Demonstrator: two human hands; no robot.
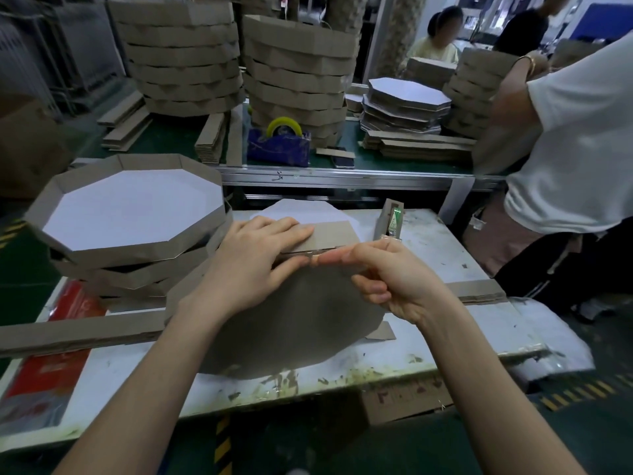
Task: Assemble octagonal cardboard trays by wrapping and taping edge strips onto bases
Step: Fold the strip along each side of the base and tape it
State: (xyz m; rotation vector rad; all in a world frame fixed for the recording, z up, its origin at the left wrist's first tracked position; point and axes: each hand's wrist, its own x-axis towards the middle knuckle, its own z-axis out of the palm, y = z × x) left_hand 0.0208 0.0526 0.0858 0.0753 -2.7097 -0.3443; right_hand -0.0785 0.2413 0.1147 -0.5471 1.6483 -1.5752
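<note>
- Both hands meet at the top edge of the one base (pixel 291 320), which is tilted up at frame centre. My left hand (pixel 260 258) lies with straight fingers on the edge strip (pixel 334 234), thumb at the seam. My right hand (pixel 387 279) pinches a shiny tape piece (pixel 314 258) there, its other fingers curled.
- Counted: about four finished trays (pixel 130 204) stacked at left, two tall tray stacks (pixel 294 63) at the upper centre, one pile of flat bases (pixel 407 97) at the upper right, two tape dispensers (pixel 279 145) (pixel 390 221) and two loose strip bundles (pixel 78 332) (pixel 479 291).
- Motion blurs the pinch, and my hands hide most of the seam. The strip's far end is out of sight.
- Bare table (pixel 445 248) lies right of my hand. A person in a white shirt (pixel 565 149) stands at that edge.
</note>
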